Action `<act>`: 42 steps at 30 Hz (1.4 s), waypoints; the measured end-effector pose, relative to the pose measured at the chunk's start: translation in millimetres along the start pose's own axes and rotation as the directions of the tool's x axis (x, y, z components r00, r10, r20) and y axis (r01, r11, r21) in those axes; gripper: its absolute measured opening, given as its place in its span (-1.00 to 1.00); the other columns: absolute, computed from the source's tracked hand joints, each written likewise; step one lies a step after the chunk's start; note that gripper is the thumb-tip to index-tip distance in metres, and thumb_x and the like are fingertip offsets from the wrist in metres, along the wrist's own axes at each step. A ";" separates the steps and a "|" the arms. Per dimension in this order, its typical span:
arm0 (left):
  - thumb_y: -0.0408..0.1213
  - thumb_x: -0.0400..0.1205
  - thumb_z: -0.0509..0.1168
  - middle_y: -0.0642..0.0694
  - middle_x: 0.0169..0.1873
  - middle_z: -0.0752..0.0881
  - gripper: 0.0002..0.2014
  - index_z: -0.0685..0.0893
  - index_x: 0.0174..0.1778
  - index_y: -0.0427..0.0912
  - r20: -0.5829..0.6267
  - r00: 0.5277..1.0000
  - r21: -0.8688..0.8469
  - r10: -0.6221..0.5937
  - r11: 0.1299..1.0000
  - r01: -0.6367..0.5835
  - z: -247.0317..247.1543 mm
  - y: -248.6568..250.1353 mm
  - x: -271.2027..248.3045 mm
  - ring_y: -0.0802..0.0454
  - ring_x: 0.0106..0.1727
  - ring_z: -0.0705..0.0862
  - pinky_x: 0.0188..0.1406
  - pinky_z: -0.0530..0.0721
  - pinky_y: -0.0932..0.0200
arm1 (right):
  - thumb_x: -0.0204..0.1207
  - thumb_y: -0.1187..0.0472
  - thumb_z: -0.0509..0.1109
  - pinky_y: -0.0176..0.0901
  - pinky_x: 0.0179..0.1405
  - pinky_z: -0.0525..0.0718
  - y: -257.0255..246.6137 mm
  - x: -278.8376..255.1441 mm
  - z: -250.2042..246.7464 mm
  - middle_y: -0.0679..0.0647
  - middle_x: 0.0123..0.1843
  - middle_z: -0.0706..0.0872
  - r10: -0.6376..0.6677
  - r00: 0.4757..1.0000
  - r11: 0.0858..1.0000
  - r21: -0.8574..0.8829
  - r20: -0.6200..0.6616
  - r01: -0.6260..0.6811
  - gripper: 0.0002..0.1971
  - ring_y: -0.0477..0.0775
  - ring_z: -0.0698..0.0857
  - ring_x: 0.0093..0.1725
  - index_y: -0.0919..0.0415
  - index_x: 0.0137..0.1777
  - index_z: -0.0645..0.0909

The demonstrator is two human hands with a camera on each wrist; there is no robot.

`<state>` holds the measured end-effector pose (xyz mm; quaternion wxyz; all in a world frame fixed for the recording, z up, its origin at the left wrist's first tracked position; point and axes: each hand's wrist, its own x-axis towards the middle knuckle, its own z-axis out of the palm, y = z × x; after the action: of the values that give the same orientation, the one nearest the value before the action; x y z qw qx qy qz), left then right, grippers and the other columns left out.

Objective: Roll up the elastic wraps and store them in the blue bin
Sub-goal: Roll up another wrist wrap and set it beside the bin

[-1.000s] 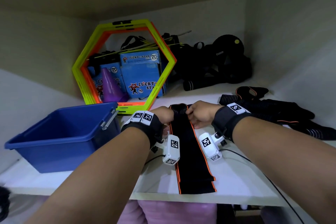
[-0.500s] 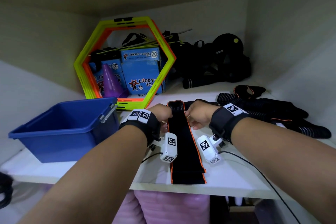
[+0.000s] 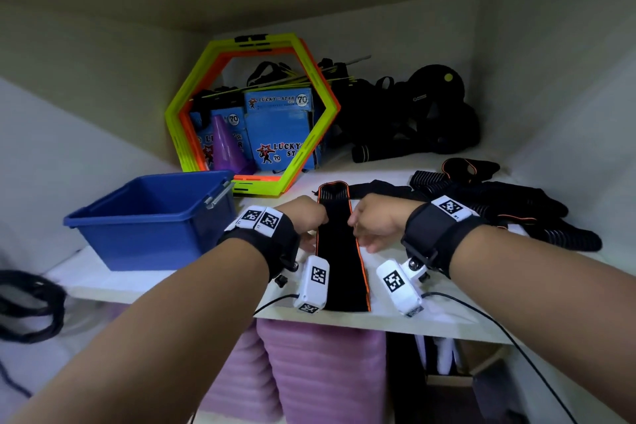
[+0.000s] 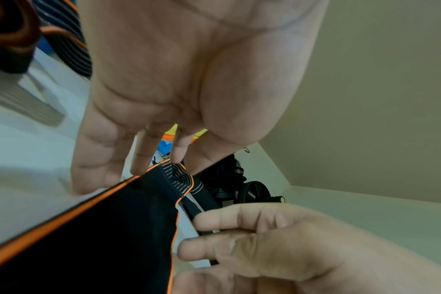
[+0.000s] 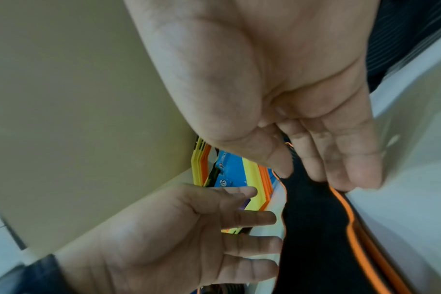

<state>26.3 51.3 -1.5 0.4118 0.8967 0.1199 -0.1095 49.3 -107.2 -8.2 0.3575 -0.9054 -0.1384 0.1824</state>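
Observation:
A black elastic wrap (image 3: 339, 251) with orange edges lies flat and unrolled on the white shelf (image 3: 213, 286), running from its striped far end to the shelf's front edge. My left hand (image 3: 309, 220) is at its left edge with straight fingers (image 5: 252, 218) reaching to the fabric. My right hand (image 3: 368, 224) is at the right edge, its fingers (image 5: 350, 169) lying fairly straight on the orange border and the thumb beside them. The blue bin (image 3: 155, 217) stands to the left with nothing in it. The wrap (image 4: 113, 228) fills the lower left of the left wrist view.
More black wraps and straps (image 3: 499, 206) are heaped on the shelf to the right. A yellow-and-orange hexagon frame (image 3: 251, 113), blue boxes (image 3: 278, 134) and a purple cone (image 3: 225, 144) stand at the back. Black gear (image 3: 413, 120) is piled in the back right corner.
Both hands have slid back from the wrap's far end toward me along its edges. The far end now shows beyond the hands. The view has tilted lower.

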 end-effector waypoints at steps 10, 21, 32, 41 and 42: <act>-0.52 0.63 0.18 -0.04 0.05 0.74 -0.68 0.70 0.08 -0.04 0.025 0.970 0.461 0.242 0.858 -0.226 -7.8 -30.4 -88.5 0.01 -0.09 0.73 -0.25 0.69 0.27 | 0.59 0.36 0.24 -0.09 -0.09 0.75 19.0 -68.5 27.2 -0.03 -0.13 0.71 -0.136 0.990 0.915 -0.379 0.025 0.135 -0.72 0.10 0.73 -0.12 0.10 0.16 0.71; -0.48 0.37 0.51 0.00 -0.06 0.80 -0.53 0.77 0.17 -0.01 -0.065 0.963 0.418 0.263 0.883 -0.213 22.8 -84.2 -109.7 -0.04 -0.03 0.79 -0.10 0.76 0.11 | 0.42 0.09 0.56 0.11 0.28 0.67 50.7 -92.3 51.3 0.20 0.23 0.75 -0.293 0.956 0.852 -0.449 0.019 0.270 -0.56 0.25 0.70 0.24 0.31 0.24 0.71; -0.17 0.58 0.52 0.20 -0.35 0.65 -0.78 0.85 0.13 -0.03 -0.100 0.845 0.378 0.526 0.806 -0.456 32.2 -110.7 -118.2 0.35 -0.20 0.65 -0.20 0.53 0.48 | 0.56 -0.22 0.38 0.05 0.35 0.54 73.5 -91.0 73.3 -0.01 0.24 0.57 -0.318 0.924 0.919 -0.311 -0.214 0.244 -0.65 0.14 0.57 0.32 -0.12 0.26 0.70; 0.10 0.71 0.19 0.09 -0.30 0.60 -0.72 0.52 -0.31 0.15 -0.325 0.859 0.379 0.395 0.887 -0.265 50.2 -124.5 -90.5 -0.03 -0.11 0.59 -0.04 0.48 -0.05 | 0.70 -0.22 0.12 0.10 0.14 0.55 66.3 -93.3 95.6 0.01 -0.02 0.69 -0.244 0.881 0.928 -0.360 -0.405 0.092 -0.68 0.22 0.60 0.11 -0.10 -0.08 0.60; 0.09 0.73 0.18 0.11 -0.25 0.61 -0.73 0.51 -0.29 0.14 -0.352 0.846 0.382 0.400 0.887 -0.260 53.2 -124.4 -90.1 -0.06 -0.04 0.59 0.02 0.47 -0.05 | 0.70 -0.21 0.10 0.09 0.10 0.55 65.6 -92.7 97.0 0.00 -0.06 0.71 -0.242 0.874 0.929 -0.360 -0.421 0.084 -0.66 0.22 0.61 0.08 -0.08 -0.14 0.55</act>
<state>-102.3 78.0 -97.4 0.2379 0.9604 0.0284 0.1419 -67.4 -131.0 -98.3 0.2371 -0.9544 -0.1558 -0.0933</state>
